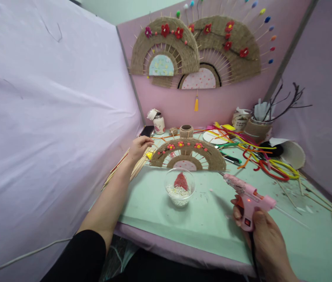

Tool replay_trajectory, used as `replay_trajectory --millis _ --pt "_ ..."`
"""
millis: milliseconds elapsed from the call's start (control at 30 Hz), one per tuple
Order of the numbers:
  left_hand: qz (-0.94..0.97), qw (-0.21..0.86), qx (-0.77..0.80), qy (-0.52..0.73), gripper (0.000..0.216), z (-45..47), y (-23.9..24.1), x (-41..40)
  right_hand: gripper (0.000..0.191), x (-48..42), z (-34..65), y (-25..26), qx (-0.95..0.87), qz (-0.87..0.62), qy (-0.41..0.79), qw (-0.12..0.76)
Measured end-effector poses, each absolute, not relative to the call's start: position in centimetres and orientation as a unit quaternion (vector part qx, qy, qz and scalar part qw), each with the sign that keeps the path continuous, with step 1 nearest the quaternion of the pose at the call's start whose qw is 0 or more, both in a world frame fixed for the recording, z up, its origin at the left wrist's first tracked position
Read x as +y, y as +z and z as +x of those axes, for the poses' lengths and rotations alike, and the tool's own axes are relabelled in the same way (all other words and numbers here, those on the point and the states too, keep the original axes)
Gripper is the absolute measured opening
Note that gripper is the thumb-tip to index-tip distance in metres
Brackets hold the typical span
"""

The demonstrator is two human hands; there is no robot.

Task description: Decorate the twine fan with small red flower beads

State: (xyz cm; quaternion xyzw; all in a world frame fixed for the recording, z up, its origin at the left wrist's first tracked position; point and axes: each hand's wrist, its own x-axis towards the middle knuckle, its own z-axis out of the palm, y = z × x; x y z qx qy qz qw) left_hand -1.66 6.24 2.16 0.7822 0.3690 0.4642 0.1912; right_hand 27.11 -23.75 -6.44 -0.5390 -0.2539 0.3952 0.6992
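Head, fan beside left grip, contact unclear

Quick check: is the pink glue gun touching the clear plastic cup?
Apart. The head view shows a strip of green tabletop between the clear plastic cup and the pink glue gun.

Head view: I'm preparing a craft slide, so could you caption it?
Right hand holding a pink glue gun, left hand near the flowered fan behind a clear bowl.
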Motion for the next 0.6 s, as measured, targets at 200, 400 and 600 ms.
replay_trajectory --millis 200,400,600 --pt "0.786 0.186 0.365 0.463 0.008 -1.65 2.27 6.12 0.051 -23.75 26.90 -6.13 -0.259 -0.536 0.393 0.701" --pt "0.770 0.229 0.357 0.477 0.013 -1.84 1.79 6.23 0.053 -23.79 27.06 -6.41 -0.255 -0.545 0.394 0.694" --pt "0.765 0.223 0.356 0.489 0.013 -2.09 1.92 5.51 0.053 -23.76 27.28 -6.93 -0.257 -0.537 0.395 0.700"
